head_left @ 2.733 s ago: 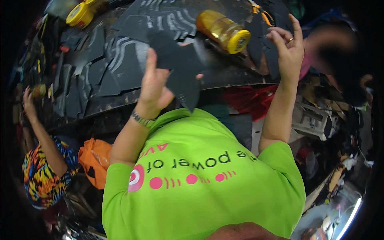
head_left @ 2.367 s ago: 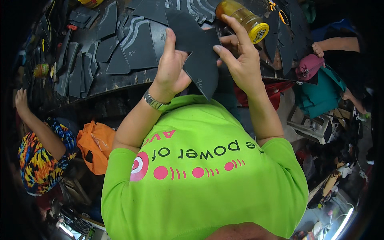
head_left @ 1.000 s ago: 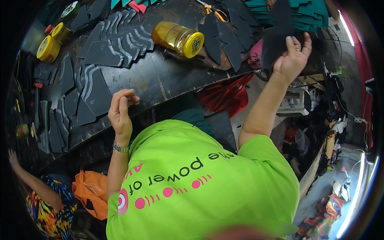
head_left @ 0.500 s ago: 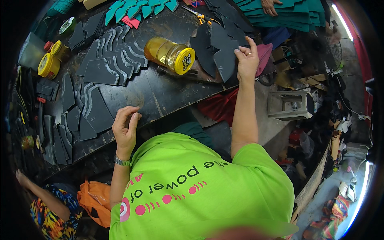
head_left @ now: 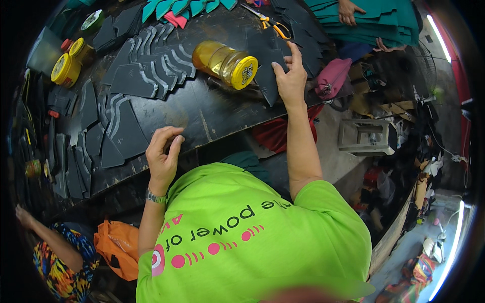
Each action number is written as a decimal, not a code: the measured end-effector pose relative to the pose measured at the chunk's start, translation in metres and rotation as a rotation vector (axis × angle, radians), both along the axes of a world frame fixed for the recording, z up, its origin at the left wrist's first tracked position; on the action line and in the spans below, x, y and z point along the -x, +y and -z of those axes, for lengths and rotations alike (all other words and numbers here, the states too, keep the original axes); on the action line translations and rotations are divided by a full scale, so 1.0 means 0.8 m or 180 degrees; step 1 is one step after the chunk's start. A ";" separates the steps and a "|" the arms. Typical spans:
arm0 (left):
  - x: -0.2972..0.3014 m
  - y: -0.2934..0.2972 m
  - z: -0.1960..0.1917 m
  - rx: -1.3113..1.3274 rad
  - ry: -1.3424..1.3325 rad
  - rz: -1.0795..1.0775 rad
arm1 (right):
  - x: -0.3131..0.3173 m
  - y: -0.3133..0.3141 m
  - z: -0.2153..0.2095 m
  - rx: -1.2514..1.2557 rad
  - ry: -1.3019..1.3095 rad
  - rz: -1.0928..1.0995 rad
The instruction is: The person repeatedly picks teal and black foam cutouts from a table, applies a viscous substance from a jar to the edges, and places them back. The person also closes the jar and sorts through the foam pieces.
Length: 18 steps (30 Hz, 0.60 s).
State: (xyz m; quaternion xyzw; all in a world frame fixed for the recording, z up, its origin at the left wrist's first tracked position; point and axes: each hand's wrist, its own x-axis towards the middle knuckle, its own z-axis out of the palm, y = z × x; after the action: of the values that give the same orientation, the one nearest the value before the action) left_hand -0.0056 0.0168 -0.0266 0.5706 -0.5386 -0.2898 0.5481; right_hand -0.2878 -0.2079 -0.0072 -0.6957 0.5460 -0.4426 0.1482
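My right hand (head_left: 293, 78) is over the right part of the dark table. Its thumb and index finger are apart, beside a dark grey cut piece (head_left: 268, 83) with a pointed lower end. I cannot make out whether the fingertips touch this piece. A glass jar (head_left: 214, 58) with a yellow lid lies on its side just left of it. My left hand (head_left: 164, 156) hovers by the table's front edge, loosely curved, thumb a little off the fingers, with nothing visible in it. Dark cut pieces (head_left: 134, 81) with pale, wavy edge bands overlap in rows beyond it.
Orange-handled scissors (head_left: 273, 24) lie near the far edge. Yellow-lidded jars (head_left: 66, 69) stand at the left. Another person's hand (head_left: 348, 11) rests on green sheets (head_left: 374, 28). A pink pouch (head_left: 333, 76) is at the table's right, and a grey stool (head_left: 366, 137) stands on the floor.
My right hand has moved left, and the pointed dark piece beside it has shifted left toward the jar. My left hand has hardly moved. The view has shifted slightly.
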 end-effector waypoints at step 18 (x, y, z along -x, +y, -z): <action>-0.001 0.014 -0.008 0.0350 -0.0094 0.0354 | -0.087 0.110 -0.100 0.0660 -0.1634 -0.1443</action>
State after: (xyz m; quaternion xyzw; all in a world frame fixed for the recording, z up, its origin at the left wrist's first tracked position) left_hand -0.0047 0.0281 -0.0206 0.5130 -0.5926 -0.2813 0.5536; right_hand -0.2182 -0.1196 0.0728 -0.6766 0.2750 -0.6119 0.3035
